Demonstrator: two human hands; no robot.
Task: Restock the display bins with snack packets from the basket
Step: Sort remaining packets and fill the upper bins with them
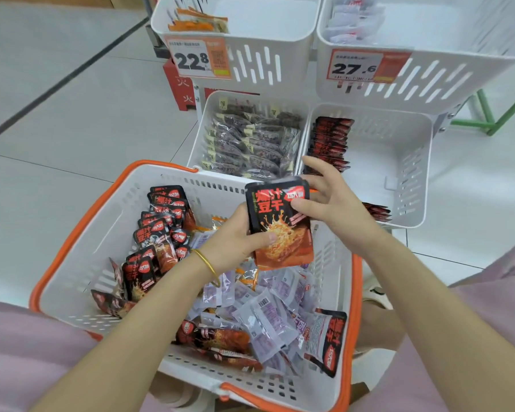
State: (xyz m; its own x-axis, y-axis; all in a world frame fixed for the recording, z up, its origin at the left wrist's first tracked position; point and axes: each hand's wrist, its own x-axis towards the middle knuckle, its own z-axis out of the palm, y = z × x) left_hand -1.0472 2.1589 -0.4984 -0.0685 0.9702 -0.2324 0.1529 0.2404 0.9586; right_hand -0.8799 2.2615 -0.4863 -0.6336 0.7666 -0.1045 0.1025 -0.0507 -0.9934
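Head view: left hand [235,233] grips the lower left edge of the black-red packet [280,224], thumb across the front, fingers curled behind; gold bangle [207,263] on that wrist. The same packet is pinched at its upper right by the right hand [330,200]: thumb on the front, index finger raised clear, other fingers hidden behind. One packet face shows in the grip; can't tell if more are stacked behind it. It's upright, print toward the camera, held between both hands over the far right part of the basket [107,221], just short of the lower bins' near rims. Basket: one, white, orange rim. Inside it, a basket row [161,233] of roughly ten matching black-red packs stands along the left. Loose purple packs [268,316] are heaped mid and right, too many to count, and a few more black-red ones lie at the near side. Bins: four, white, slotted, two tiers of two. Lower left bin [202,123] is full of dark packs [250,144]. Lower right bin [414,173] has a bin row [330,141] of roughly ten black-red packs against its left wall; the right hand overlaps its near left corner. Upper left bin [292,49]: a few orange packs [197,22], 22.8 tag [197,59]. Upper right bin [458,69]: a few white packs [354,19], 27.6 tag [357,66].
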